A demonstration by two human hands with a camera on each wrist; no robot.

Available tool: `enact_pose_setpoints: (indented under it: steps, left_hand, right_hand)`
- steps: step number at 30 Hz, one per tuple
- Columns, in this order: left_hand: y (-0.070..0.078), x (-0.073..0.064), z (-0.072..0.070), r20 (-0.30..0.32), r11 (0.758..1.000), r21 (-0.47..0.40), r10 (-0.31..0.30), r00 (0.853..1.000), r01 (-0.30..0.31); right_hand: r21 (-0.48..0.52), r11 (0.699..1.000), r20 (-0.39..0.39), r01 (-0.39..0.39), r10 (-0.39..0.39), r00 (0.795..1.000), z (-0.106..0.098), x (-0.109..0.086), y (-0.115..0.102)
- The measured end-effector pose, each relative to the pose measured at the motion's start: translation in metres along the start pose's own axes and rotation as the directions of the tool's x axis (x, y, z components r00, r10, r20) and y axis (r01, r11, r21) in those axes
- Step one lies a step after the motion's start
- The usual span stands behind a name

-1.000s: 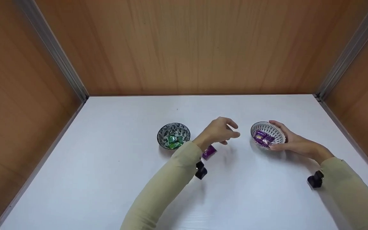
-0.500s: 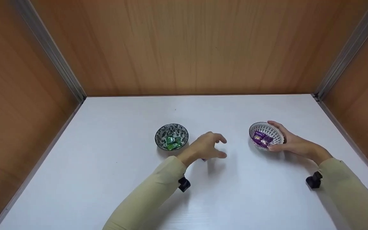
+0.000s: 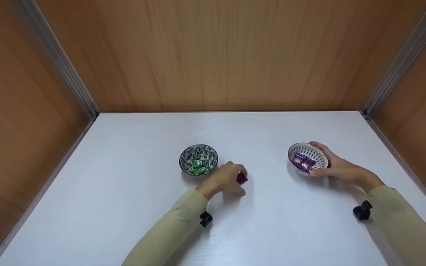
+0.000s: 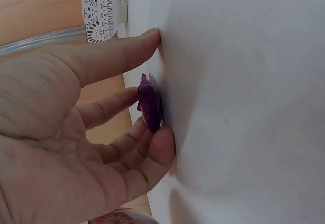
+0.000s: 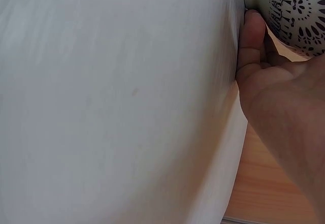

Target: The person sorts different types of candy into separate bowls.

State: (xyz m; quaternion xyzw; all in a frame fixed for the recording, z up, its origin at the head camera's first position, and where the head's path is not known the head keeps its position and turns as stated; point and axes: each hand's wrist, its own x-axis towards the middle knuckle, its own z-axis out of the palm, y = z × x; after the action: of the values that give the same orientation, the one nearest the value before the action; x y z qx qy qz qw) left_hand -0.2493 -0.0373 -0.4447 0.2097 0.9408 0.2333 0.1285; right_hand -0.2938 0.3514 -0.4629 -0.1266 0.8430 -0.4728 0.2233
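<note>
My left hand (image 3: 227,179) is down at the table over a candy in a purple wrapper (image 3: 242,178). In the left wrist view the thumb and fingers are spread around the candy (image 4: 150,103), with a gap between the thumb and it; fingertips reach the table. My right hand (image 3: 340,168) holds a white patterned bowl (image 3: 314,150) by its right side, fingers behind and thumb in front. Inside that bowl lie several purple-wrapped candies (image 3: 301,162). The right wrist view shows the hand (image 5: 279,89) against the bowl's dark-patterned outer wall (image 5: 299,10).
Left of my left hand stands a black-and-white patterned bowl (image 3: 189,155) with green-wrapped candies (image 3: 200,167) in it. Wooden panels (image 3: 213,55) with metal corner strips enclose the white table (image 3: 105,192) at the back and sides.
My left hand has moved left and down onto the purple candy, its fingers bending toward the table. The right hand keeps holding the bowl in place.
</note>
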Motion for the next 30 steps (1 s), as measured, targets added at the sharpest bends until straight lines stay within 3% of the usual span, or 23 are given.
enact_pose_setpoints:
  steps: [6,19,30]
  left_hand:
    - [-0.005,-0.002,-0.004,0.038,0.998,-0.057,0.03,0.999,-0.028]
    - [-0.005,0.0,-0.003,0.046,0.994,-0.092,0.057,0.997,-0.053]
    - [-0.007,0.005,0.0,0.001,0.983,-0.153,0.099,0.995,-0.098]
  right_hand:
    - [0.045,0.999,0.014,0.028,-0.028,0.999,0.0,0.0,0.0]
    - [0.034,0.999,0.008,0.004,-0.004,1.0,-0.002,-0.006,0.001]
    - [0.032,0.999,0.0,0.006,-0.006,1.0,0.0,0.004,0.005]
